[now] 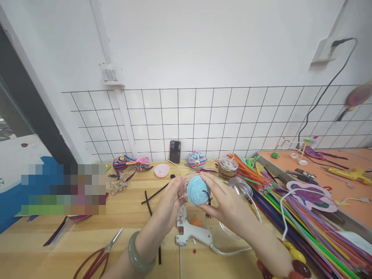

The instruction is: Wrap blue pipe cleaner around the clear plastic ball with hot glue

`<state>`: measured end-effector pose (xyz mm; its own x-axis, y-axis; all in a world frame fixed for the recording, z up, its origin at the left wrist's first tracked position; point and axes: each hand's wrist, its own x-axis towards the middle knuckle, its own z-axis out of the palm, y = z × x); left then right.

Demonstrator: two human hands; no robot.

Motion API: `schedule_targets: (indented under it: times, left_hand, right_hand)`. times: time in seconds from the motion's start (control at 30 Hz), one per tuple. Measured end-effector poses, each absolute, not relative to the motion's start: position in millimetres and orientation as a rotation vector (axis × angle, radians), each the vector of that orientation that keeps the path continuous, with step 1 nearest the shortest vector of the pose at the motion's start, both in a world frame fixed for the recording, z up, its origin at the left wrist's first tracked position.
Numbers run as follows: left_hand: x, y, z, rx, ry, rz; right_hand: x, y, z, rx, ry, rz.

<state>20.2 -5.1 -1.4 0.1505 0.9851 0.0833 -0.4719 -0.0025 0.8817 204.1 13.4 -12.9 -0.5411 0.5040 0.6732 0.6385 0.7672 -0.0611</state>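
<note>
Between my two hands is a light-blue coiled pipe-cleaner piece (pixel 198 190), round and spiral on its near face, with a clear plastic shell edge around its left side. My left hand (pixel 171 197) grips it from the left, fingers curved against the clear edge. From the right, my right hand (pixel 223 195) closes on it with fingers on top and thumb below. A dark tassel (pixel 208 209) hangs at its lower right. Just beneath lies a white hot glue gun (pixel 194 233) on the wooden table. Dark pipe-cleaner strips (pixel 148 203) lie left of my hands.
Red-handled scissors (pixel 100 255) lie at front left. Several coloured pipe cleaners (pixel 302 228) spread along the right. A phone (pixel 175 151) leans on the wall near a pink dish (pixel 162 170), a striped ornament (pixel 197 159) and a clear round container (pixel 228 167). The white cord (pixel 232 252) curls rightward.
</note>
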Motion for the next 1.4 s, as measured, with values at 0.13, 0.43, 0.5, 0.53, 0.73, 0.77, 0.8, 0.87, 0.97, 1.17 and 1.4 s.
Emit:
schedule_targets:
  times: [0.13,0.43,0.5,0.53,0.73,0.77,0.8,0.87,0.97,1.17,1.4]
  left_hand:
    - [19.3,-4.6,-4.0,0.983,0.726,1.256]
    - [19.8,-5.7,-2.1,0.992,0.682,1.132]
    - [18.9,-5.2,-1.3,1.026,0.663,1.110]
    - [18.5,-4.8,-1.1,1.040,0.654,1.102]
    - [16.7,-3.8,-1.0,1.142,0.672,1.059]
    - [16.8,-4.0,-0.5,1.174,0.686,1.061]
    - [17.0,-4.0,0.1,1.209,0.697,1.065]
    - [17.8,-3.7,1.0,1.274,0.701,1.072]
    - [18.7,-1.4,-0.3,1.305,0.695,1.090]
    - [18.6,4.8,-10.2,1.167,0.776,1.172]
    - [16.9,6.7,-12.0,1.292,0.736,1.214]
  right_hand:
    - [202.0,8.6,-9.5,-0.936,-2.283,-0.112]
    - [203.6,7.0,-3.4,-1.049,-2.274,0.116]
    - [205.2,7.6,-3.5,-1.047,-2.260,0.144]
    - [205.8,7.7,-3.4,-1.043,-2.256,0.158]
    - [206.1,6.3,1.6,-1.047,-2.230,0.238]
    - [205.6,5.8,2.7,-1.050,-2.230,0.244]
    - [205.1,5.3,3.8,-1.054,-2.228,0.244]
    - [203.5,3.7,5.7,-1.060,-2.218,0.241]
    - [200.3,0.1,8.0,-1.070,-2.188,0.251]
    - [195.6,-6.8,13.3,-1.114,-2.150,0.305]
    - [203.2,-10.8,19.5,-1.111,-2.150,0.502]
